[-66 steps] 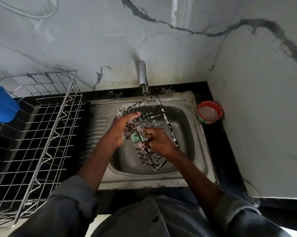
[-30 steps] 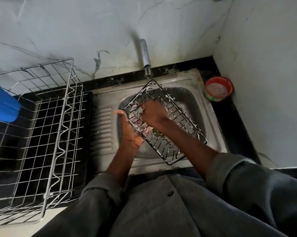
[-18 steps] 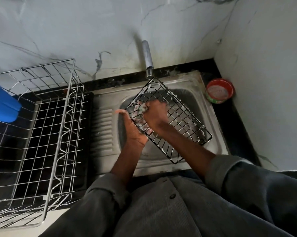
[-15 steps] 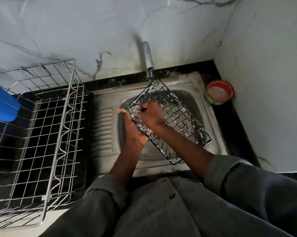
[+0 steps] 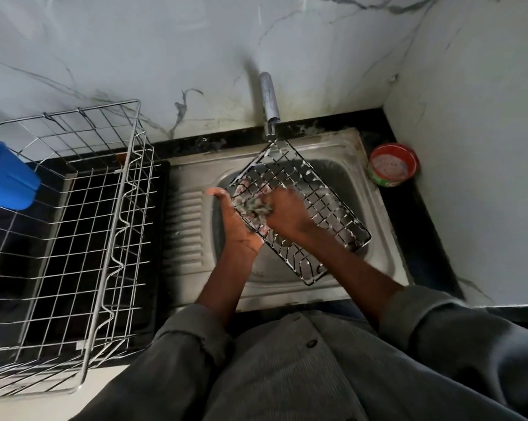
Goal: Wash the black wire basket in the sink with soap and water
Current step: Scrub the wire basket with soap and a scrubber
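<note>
The black wire basket [image 5: 305, 214] hangs tilted over the sink [image 5: 387, 262], long axis running from tap to near-right. The left hand [image 5: 236, 220] grasps its left edge, while the right hand [image 5: 287, 214] has its fingers clenched on a scrub pad [image 5: 258, 208] pressed inside the basket.

Black counter [image 5: 420, 238] carries steel sink [image 5: 387, 238], wire rack [image 5: 74, 238] (left), red tub [image 5: 391, 165].

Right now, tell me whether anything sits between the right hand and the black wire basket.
Only the scrubber: the right hand grips it and presses it against the black wire basket over the sink. The left hand holds the basket's edge directly.
</note>
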The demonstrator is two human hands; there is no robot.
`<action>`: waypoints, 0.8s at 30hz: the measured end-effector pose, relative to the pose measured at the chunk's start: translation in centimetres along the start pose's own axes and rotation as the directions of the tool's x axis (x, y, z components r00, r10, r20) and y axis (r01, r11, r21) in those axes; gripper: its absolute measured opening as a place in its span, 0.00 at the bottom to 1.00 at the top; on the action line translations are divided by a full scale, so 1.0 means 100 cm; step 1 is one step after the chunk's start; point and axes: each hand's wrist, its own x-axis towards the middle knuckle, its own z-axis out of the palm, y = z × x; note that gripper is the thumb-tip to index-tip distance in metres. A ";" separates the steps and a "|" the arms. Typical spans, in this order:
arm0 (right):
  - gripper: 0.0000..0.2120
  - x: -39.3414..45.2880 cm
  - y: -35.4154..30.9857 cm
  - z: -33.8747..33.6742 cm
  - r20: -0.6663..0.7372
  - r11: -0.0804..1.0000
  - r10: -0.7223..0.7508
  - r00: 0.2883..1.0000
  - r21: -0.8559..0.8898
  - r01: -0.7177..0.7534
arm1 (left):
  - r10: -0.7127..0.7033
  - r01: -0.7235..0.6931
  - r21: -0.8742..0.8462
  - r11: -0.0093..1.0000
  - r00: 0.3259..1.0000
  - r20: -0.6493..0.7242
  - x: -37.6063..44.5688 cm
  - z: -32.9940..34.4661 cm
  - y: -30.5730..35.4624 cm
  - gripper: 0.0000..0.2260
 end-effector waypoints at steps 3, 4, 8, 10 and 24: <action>0.09 -0.002 0.005 0.006 -0.033 0.995 0.020 0.999 -0.096 -0.023 | -0.005 0.006 0.069 0.998 1.000 -0.011 0.004 0.001 -0.001 0.51; 0.10 -0.002 0.004 0.006 -0.023 0.999 0.031 0.999 -0.024 -0.032 | 0.015 -0.014 0.082 0.997 1.000 -0.014 0.000 0.005 0.004 0.50; 0.17 -0.013 -0.001 -0.005 0.149 0.941 0.078 0.986 0.315 -0.122 | 0.026 -0.026 -0.005 1.000 0.999 0.038 0.001 -0.001 0.007 0.39; 0.16 -0.010 -0.003 -0.003 0.068 0.968 0.065 0.996 0.237 -0.080 | 0.037 -0.037 0.014 0.999 0.999 0.032 0.000 0.000 0.006 0.45; 0.16 -0.008 0.030 0.003 0.004 0.990 0.053 0.999 0.128 -0.053 | -0.003 -0.015 -0.106 0.994 0.987 -0.162 -0.003 -0.002 0.010 0.44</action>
